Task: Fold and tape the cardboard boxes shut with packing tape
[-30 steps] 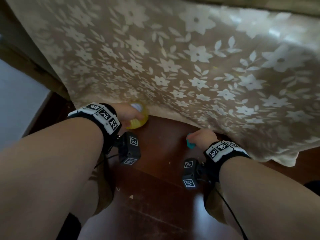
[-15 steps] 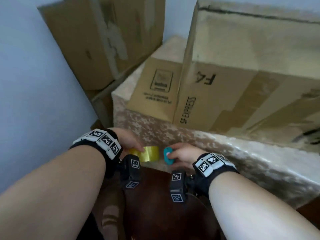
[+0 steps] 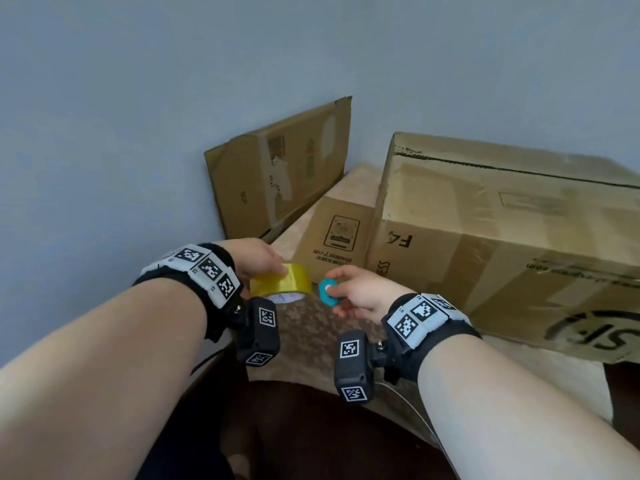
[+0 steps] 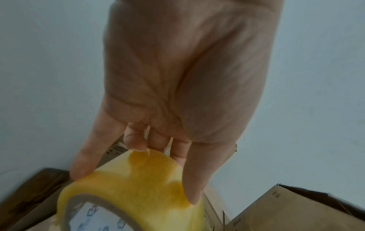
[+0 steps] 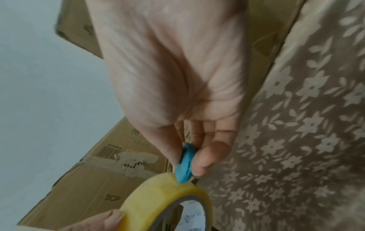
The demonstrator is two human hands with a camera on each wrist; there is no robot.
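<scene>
I am lifting my gaze from the floral cloth to the brown cardboard boxes (image 3: 485, 237) at right. My left hand (image 3: 258, 259) is still gripping the yellow packing-tape roll (image 3: 280, 284); my right hand (image 3: 360, 292) is pinching the small teal round cutter (image 3: 327, 292), so taping is about to begin.

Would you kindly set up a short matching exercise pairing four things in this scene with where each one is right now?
Things:
1. yellow tape roll
2. blue cutter
3. large box
4. flattened box

Places:
A. leaning against the wall
B. gripped in the left hand
C. lying on the floral cloth
D. pinched in the right hand

Pairs: 1-B, 2-D, 3-C, 4-A
</scene>
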